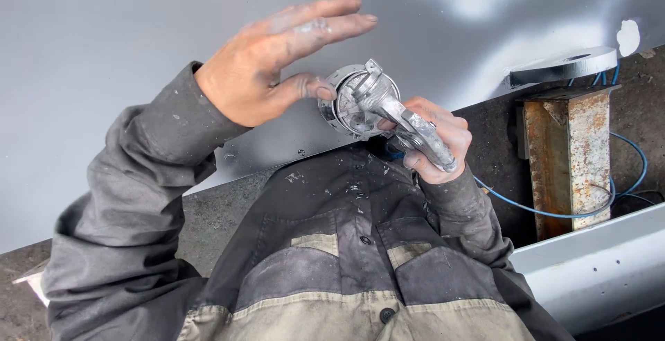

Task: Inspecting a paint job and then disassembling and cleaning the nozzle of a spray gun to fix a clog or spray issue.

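Note:
My right hand (433, 140) grips the handle of a paint-covered silver spray gun (377, 105), whose round front end points away from me toward a large grey painted metal panel (138, 29). My left hand (277, 60) is open with fingers stretched out flat, smeared with silver paint. Its thumb touches the round cap of the spray gun. Both arms wear dark grey work sleeves spattered with paint.
A rusty square steel post (568, 161) stands at the right with a round grey disc (564, 66) on top. A thin blue hose (547, 211) loops around the post. A grey painted beam (596, 265) lies at the lower right. Dark ground (215, 216) shows below the panel.

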